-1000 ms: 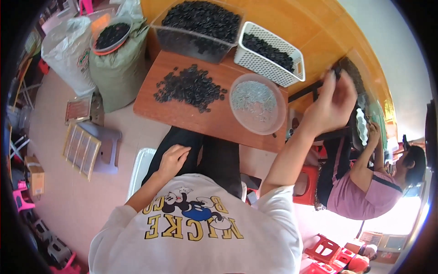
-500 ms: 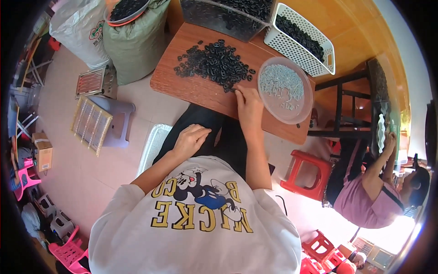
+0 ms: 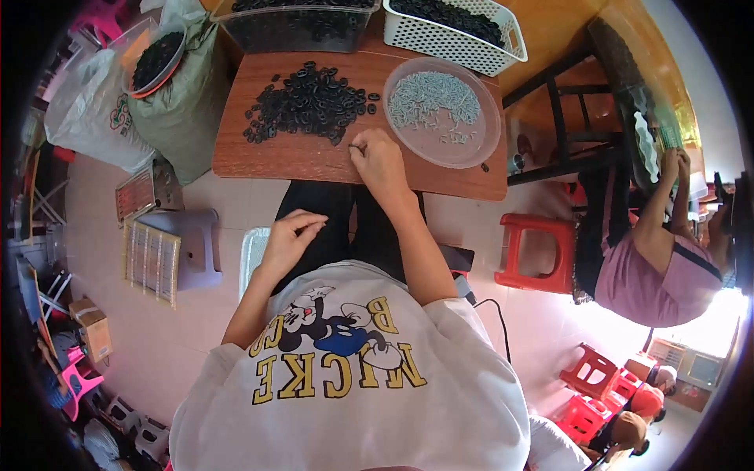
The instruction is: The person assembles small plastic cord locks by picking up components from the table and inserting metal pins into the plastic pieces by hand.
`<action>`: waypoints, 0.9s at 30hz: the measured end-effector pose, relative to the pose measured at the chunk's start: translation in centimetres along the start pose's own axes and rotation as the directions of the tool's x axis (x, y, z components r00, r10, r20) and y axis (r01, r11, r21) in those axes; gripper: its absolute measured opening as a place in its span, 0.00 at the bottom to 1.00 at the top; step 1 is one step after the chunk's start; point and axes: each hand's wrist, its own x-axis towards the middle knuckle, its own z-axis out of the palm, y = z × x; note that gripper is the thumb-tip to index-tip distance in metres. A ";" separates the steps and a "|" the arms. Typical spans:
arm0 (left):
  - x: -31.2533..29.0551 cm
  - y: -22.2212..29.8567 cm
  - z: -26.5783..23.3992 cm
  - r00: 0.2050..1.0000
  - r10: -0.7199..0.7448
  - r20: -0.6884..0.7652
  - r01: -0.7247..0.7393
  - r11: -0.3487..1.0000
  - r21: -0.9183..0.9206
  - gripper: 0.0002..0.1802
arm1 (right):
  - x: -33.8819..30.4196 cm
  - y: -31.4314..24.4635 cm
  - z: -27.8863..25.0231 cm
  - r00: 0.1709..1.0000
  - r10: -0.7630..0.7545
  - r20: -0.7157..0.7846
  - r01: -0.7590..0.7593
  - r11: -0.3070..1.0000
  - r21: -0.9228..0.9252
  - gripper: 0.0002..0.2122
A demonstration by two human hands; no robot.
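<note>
Small flat black pieces (image 3: 310, 106) with holes in them, apparently plastic, lie heaped on the brown wooden table (image 3: 247, 161). At the near edge of this heap, my right hand (image 3: 381, 166) pinches one such black piece (image 3: 353, 146) between thumb and fingertips, just over the tabletop. To its right stands a round clear plastic tray (image 3: 404, 149) of small silvery screw-like parts (image 3: 436, 100). My left hand (image 3: 289, 242) hovers above my lap, thumb and fingertips drawn together; whatever they pinch, if anything, is too small to make out.
A clear bin (image 3: 290, 31) and a white perforated basket (image 3: 452, 43), both with black pieces, stand along the table's far side. Sacks (image 3: 177, 129) lean at the left near a stool (image 3: 200, 251). A red stool (image 3: 538, 251) and another person (image 3: 656, 267) are at the right.
The view has turned. My right hand has drawn a black piece slightly away from the heap toward me. My left hand has lifted off my thigh and its fingertips have come together.
</note>
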 end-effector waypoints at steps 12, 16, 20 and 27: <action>13.9 12.1 6.7 0.921 0.371 0.122 -0.389 0.846 0.364 0.07 | -13.2 1.8 -1.3 0.969 0.211 0.131 -0.249 0.797 0.551 0.06; 17.2 12.3 10.7 0.905 0.357 0.232 -0.423 0.691 0.587 0.07 | -12.6 2.6 -1.1 0.941 0.226 0.253 -0.338 0.693 0.637 0.06; 18.7 11.8 12.5 0.941 0.207 0.270 -0.334 0.708 0.623 0.08 | -13.2 3.8 -0.9 0.954 0.219 0.206 -0.301 0.667 0.681 0.06; 19.5 10.0 13.2 0.952 0.212 0.222 -0.307 0.656 0.689 0.06 | -13.3 4.3 -1.4 0.968 0.175 0.177 -0.248 0.628 0.737 0.07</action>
